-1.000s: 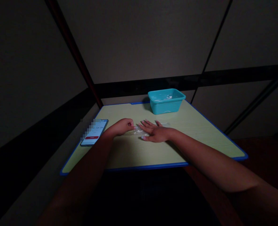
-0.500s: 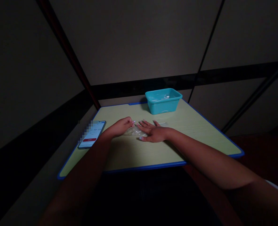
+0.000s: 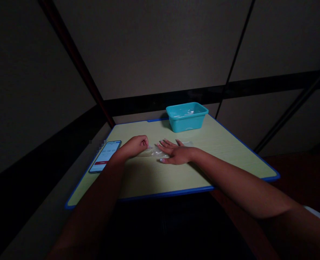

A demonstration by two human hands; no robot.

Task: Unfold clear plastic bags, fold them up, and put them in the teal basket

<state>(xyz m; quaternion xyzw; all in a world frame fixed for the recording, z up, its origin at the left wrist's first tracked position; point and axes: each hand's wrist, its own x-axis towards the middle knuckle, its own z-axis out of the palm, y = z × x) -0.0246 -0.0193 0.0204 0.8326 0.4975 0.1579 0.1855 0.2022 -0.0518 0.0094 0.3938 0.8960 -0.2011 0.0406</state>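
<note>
A clear plastic bag (image 3: 156,153) lies flat on the pale yellow-green tabletop (image 3: 160,178). My right hand (image 3: 176,152) rests palm down on it, fingers spread, and part of the bag shows beyond the fingers. At the bag's left end is my left hand (image 3: 138,145), its fingers curled closed on the plastic near the thumb. Exactly how the fingertips grip it is too small to make out.
A turquoise basket (image 3: 187,123) with clear plastic inside stands at the back of the table. On the left edge lies a phone (image 3: 105,157) with a lit screen, beside my left forearm. A dark-banded wall rises behind the table.
My left hand has moved slightly left, away from my right hand, still closed. My right hand stays spread on the bag. The view has shifted a little.
</note>
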